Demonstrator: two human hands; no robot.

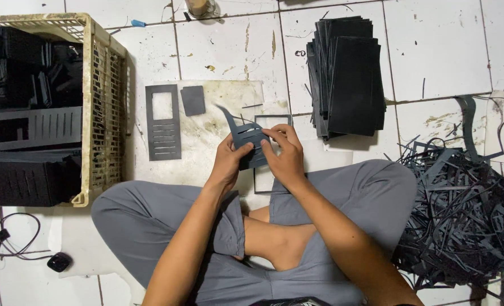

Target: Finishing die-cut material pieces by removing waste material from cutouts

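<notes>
left hand (227, 164): fingers closed in a grip on the lower left edge of the dark slotted foam sheet (247, 140), thumb on top.
right hand (286, 157): fingers clamped on the right side of the same sheet, fingertips pressing into one of its cut-outs.
dark slotted foam sheet: held between both hands above the knees, tilted, one pointed corner sticking up to the left; thin frame strip (273, 118) partly showing behind it.
legs: crossed, in grey trousers (150, 221), on the floor; bare foot (280, 246) between them.
pale work board (218, 107): flat on the floor just beyond the hands, stained.
finished cut panel (163, 122): lying on the board's left part, one square window over a row of slots.
small dark square offcut (193, 100): just beside the panel, to its right.
stack of black sheets (347, 76): on the floor, far right of the board, fanned slightly.
pile of dark trimmings (467, 215): strips and frames tangled at the right knee.
cream plastic crate (102, 113): left of the board, holding more dark panels.
floor (433, 45): white tiles, scuffed.
cable and black plug (59, 262): lower left, near the left knee.
</notes>
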